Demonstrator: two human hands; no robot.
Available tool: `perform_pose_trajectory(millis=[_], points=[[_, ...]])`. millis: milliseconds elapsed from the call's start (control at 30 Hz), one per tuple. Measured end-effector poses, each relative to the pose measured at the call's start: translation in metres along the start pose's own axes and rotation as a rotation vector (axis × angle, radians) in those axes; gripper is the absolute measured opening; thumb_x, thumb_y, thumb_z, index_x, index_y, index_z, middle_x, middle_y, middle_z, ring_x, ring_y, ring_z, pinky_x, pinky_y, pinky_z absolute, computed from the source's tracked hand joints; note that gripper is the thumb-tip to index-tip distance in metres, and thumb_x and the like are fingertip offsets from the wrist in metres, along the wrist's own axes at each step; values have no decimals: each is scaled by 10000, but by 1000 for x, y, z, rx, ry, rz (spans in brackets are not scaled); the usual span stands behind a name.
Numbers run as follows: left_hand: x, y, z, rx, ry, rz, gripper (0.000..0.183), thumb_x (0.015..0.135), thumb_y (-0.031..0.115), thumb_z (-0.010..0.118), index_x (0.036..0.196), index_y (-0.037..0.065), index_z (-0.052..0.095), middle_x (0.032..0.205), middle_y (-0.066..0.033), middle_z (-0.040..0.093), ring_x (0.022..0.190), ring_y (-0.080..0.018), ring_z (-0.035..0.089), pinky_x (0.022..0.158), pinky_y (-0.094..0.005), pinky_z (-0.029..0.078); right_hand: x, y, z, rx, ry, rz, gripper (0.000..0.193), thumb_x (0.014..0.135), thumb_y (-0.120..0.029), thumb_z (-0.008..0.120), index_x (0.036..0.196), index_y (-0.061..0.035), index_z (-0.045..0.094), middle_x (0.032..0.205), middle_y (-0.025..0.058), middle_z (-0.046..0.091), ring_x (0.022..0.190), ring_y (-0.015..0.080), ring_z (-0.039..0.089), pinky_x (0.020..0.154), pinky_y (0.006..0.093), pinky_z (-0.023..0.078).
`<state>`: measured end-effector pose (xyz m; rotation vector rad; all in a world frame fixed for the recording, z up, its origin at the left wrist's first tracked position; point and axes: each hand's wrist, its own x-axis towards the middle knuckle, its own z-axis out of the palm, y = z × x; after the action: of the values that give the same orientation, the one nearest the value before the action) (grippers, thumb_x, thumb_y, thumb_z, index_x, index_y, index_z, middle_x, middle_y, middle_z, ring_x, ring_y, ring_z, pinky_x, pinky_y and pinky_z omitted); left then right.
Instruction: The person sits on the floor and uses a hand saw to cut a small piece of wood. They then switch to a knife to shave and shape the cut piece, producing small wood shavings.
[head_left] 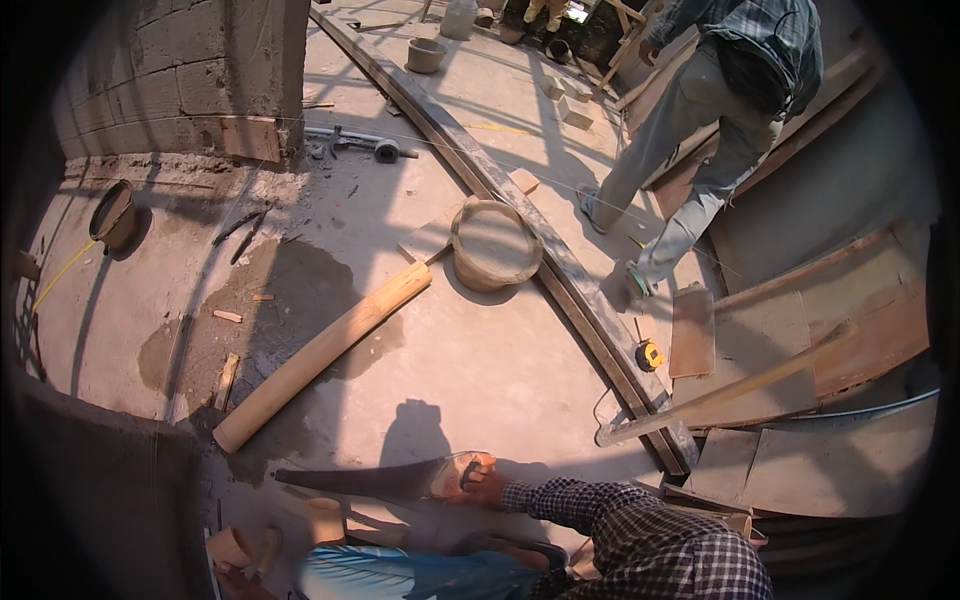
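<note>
My right hand [477, 482], at the end of a checkered sleeve, is closed round the handle of a handsaw [365, 481]. The dark blade points left, low over the floor. At the lower left my left hand [240, 583] is partly cut off by the dark rim; its fingers appear closed on a short piece of bamboo [229, 548]. Another short cut piece [325, 521] is by my blue-clothed leg. Beyond the saw a thick, pale bamboo pole [325, 357] lies slantwise, its far end near a bucket of grey mortar [496, 246].
A long metal beam [570, 310] crosses the floor diagonally. Right of it are a yellow tape measure [649, 356], boards [770, 340] and a walking person [690, 140]. A black bucket [116, 217] stands left, another bucket [426, 55] far back. Wood scraps lie on a wet patch [290, 285].
</note>
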<state>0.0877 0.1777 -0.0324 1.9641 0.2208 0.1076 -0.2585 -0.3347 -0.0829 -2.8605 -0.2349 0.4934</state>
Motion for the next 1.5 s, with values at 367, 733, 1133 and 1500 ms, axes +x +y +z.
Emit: perform_pose_trajectory(millis=[367,733,1133,1500], points=[[-140,49,-101,595,456,9,485,1022,441,612,1102,-28,700,1101,-330,662,974,-368,672,852,-493,534,104,-59,-101,486,67,375,550,924,-186,604,1469,-234,553,1347,156,569,1272,340,564,1046,544,477],[-249,96,-151,213,573,61,491,1015,403,635,1080,-82,676,1053,-280,677,938,-359,666,789,-455,555,249,-185,-160,608,-98,302,631,946,-335,633,1495,-83,448,1406,251,583,1277,388,589,1060,457,500],[-269,108,-166,361,852,377,392,1033,310,626,1043,-82,648,969,-267,633,887,-431,603,830,-515,510,335,-268,-182,368,-154,-90,490,871,-162,716,1314,27,628,1248,167,696,1163,316,670,952,462,551],[-234,95,-180,297,672,215,436,1082,434,528,995,13,602,977,-90,523,907,-212,516,835,-395,438,275,-267,-166,245,189,89,738,844,-266,719,1523,-134,462,1337,151,589,1279,313,549,1068,467,381]])
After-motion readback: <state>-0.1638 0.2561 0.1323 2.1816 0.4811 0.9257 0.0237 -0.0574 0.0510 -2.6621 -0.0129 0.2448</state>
